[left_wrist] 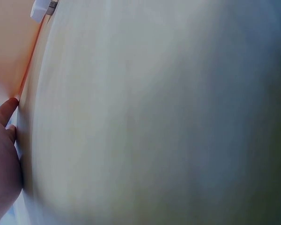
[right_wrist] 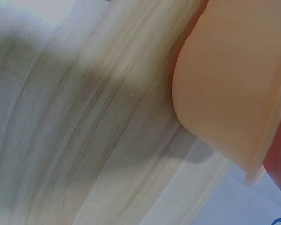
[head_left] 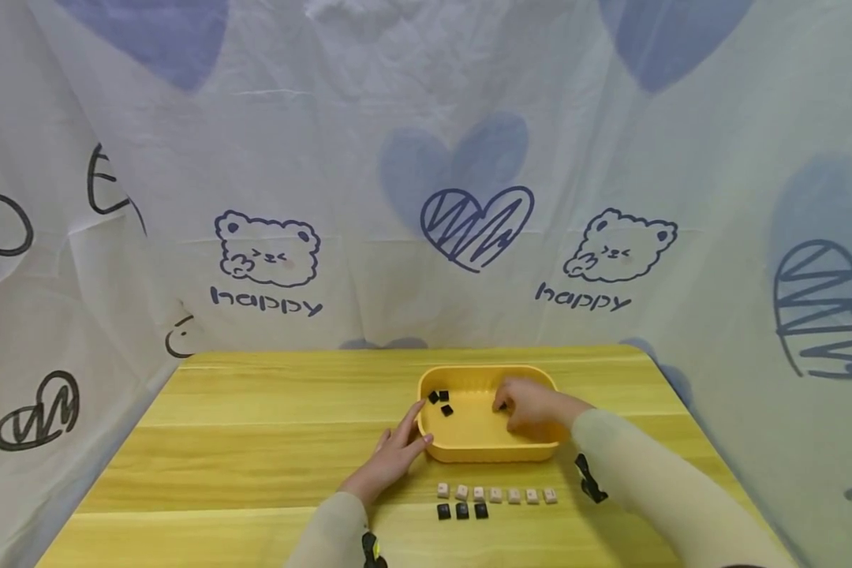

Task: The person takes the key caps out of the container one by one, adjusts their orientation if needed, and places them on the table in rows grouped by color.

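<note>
A yellow tray (head_left: 493, 454) stands on the table. My left hand (head_left: 392, 460) touches its left side with extended fingers, thumb near the front left corner. Over the tray's right part my right hand (head_left: 532, 404) reaches in with curled fingers, pinching a mostly hidden black keycap (head_left: 502, 407). Three loose black keycaps (head_left: 446, 410) lie at the tray's left end. In the left wrist view only part of the left hand (left_wrist: 2, 154) shows, beside a small white keycap (left_wrist: 39, 9) at the top. The tray's outer wall (right_wrist: 220, 84) hides most of the right hand in its wrist view.
In front of the tray, several white keycaps (head_left: 495, 495) form a row on the wooden table (head_left: 255, 442). Nearer me is a shorter row of three black keycaps (head_left: 462, 511). A printed cloth (head_left: 369, 292) hangs behind the table and at both sides.
</note>
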`<state>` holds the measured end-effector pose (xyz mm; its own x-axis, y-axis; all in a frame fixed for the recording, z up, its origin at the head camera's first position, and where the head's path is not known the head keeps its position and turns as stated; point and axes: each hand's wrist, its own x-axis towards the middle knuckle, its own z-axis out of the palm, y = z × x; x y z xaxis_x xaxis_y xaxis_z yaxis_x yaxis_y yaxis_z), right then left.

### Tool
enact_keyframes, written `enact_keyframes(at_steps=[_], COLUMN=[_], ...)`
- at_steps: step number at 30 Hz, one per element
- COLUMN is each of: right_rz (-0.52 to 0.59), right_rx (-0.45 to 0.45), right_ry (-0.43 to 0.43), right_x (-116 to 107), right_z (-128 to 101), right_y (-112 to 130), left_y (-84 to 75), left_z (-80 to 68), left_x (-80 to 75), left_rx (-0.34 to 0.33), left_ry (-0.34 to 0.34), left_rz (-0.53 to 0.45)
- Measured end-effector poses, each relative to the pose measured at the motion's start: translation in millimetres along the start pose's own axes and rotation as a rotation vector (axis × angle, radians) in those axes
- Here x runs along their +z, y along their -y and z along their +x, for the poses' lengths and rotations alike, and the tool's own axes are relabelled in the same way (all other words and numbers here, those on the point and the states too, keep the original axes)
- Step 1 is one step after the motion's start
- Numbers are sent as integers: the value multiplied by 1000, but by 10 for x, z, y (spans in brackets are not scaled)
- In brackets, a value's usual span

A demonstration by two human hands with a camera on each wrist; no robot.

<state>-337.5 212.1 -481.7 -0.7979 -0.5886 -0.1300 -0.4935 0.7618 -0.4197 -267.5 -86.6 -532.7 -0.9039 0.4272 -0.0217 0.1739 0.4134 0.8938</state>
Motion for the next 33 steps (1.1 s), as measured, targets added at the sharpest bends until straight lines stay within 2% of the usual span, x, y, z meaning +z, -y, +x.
enact_keyframes(at_steps=[12, 23, 26, 27, 30, 33], right_rz=[59, 86, 56, 46, 33, 42], right_rx=[1, -10, -62, -86, -131, -135], right_ry=[22, -51, -82, -93, -118, -127], right_x=[4, -66, -111, -128, -171, -193], right_z=[-73, -248, -314, -337, -409, -473], right_y=[52, 178, 230, 251, 318, 379], left_y=[-2, 2, -33, -93, -88, -59], left_z=[1, 9, -4, -35, -37, -23], left_x=[-7, -4, -4, -13, -12, -10], left_rx=[-15, -38, -31, -34, -34, -33], left_ry=[3, 15, 10, 9, 13, 17], left_rz=[11, -15, -25, -38, -51, -49])
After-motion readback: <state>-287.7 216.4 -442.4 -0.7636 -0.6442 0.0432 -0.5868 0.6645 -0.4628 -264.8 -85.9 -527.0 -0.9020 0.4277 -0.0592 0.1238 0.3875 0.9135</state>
